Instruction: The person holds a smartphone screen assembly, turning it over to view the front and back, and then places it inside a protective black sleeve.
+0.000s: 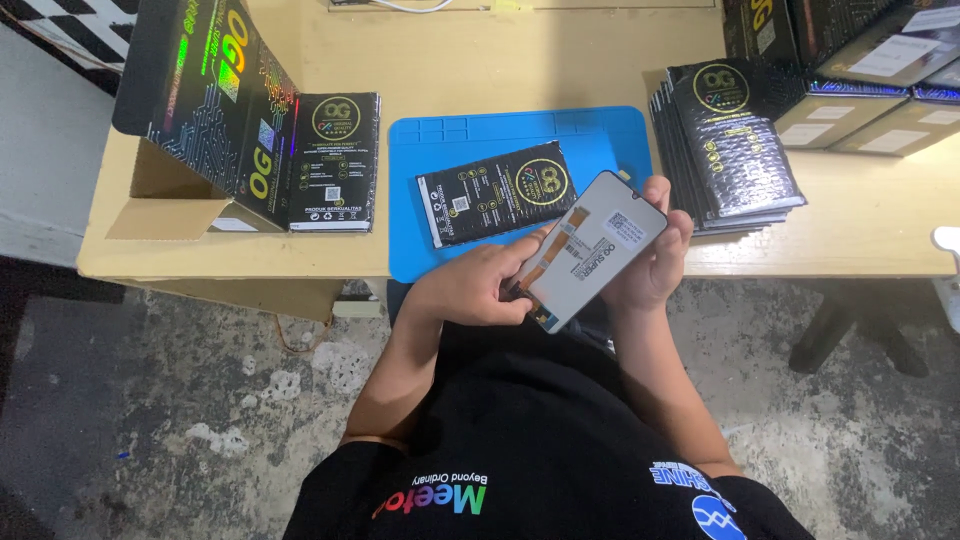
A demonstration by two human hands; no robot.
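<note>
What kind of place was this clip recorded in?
Probably a phone-repair or parts-packing bench. Both hands hold a grey phone display panel with an orange flex cable over a blue silicone work mat, and a stack of black glossy parts pouches lies on the pale wooden table.

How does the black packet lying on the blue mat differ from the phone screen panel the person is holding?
The black packet lies flat on the blue mat, untouched; the phone screen panel is held above the table edge between the left hand and right hand. The packet is black with gold print; the panel shows a pale grey back with an orange flex strip. The packet is sealed packaging; the panel is bare. Both are flat rectangles of similar size.
</note>
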